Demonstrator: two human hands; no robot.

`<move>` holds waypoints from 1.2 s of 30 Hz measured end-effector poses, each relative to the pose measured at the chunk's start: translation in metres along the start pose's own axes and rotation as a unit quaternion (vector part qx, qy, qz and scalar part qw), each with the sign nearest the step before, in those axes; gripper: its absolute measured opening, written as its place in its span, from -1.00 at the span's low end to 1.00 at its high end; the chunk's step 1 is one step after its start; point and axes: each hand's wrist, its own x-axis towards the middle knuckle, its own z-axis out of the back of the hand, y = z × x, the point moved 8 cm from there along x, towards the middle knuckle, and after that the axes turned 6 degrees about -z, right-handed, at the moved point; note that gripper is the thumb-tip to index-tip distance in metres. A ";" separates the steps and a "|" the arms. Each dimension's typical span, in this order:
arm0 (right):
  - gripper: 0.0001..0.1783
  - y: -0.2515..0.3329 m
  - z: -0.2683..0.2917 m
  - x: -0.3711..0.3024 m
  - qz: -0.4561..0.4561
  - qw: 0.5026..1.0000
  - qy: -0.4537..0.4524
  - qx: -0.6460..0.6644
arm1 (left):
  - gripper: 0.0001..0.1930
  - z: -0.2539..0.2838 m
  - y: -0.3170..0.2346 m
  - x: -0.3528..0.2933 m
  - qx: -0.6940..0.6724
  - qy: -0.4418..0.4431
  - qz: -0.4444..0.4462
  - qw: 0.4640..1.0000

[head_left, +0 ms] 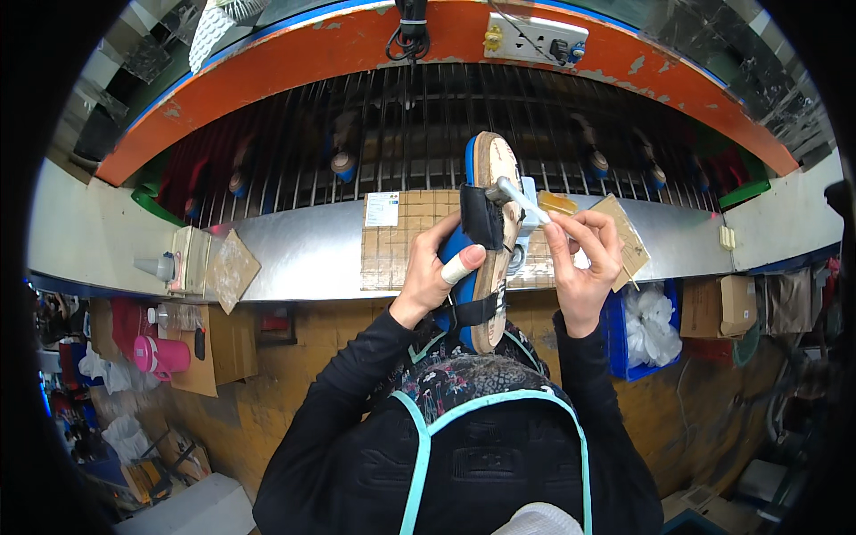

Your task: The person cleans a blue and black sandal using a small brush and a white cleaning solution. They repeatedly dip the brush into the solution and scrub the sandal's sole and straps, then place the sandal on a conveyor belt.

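My left hand point(434, 272), its thumb wrapped in pale tape, grips a sandal point(489, 267) stood on end over the bench edge. The sandal has a light insole-shaped bottom, a brown edge, black straps and a blue form inside. My right hand point(586, 263) pinches the pale handle of a thin tool, perhaps a brush point(526, 201). Its tip reaches the sandal's bottom near the upper black strap; whether it touches is hard to tell. Behind the sandal, partly hidden, stands a light grey-blue holder or pot point(530, 218).
Taped cardboard point(392, 254) covers part of the metal bench point(285, 259). A barred rack point(294, 134) lies beyond, below an orange beam point(294, 65) with a socket strip point(535, 40). Below right is a blue crate point(629, 357) with plastic bags; lower left, a pink jug point(162, 355).
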 end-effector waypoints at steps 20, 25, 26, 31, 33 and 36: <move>-0.76 -0.001 0.012 0.016 0.121 0.989 0.070 -0.036 | -0.35 -0.019 0.009 0.018 -0.142 0.092 0.110 0.979; -0.78 -0.014 0.013 0.020 0.057 0.997 0.043 0.020 | -0.32 -0.036 0.019 0.015 -0.258 0.077 0.178 0.946; -0.79 -0.020 0.013 0.020 0.027 0.999 0.033 0.033 | -0.27 -0.038 0.021 0.015 -0.253 0.075 0.185 0.946; -0.85 -0.033 0.008 -0.006 -0.077 0.993 0.069 0.062 | -0.26 -0.044 0.029 0.016 -0.280 0.027 0.200 0.938; -0.86 -0.036 0.008 -0.018 -0.105 0.986 0.082 0.098 | -0.29 -0.043 0.033 0.013 -0.280 0.000 0.217 0.935; -0.86 -0.039 0.004 -0.032 -0.142 0.979 0.074 0.126 | -0.31 -0.041 0.035 0.009 -0.276 -0.033 0.211 0.937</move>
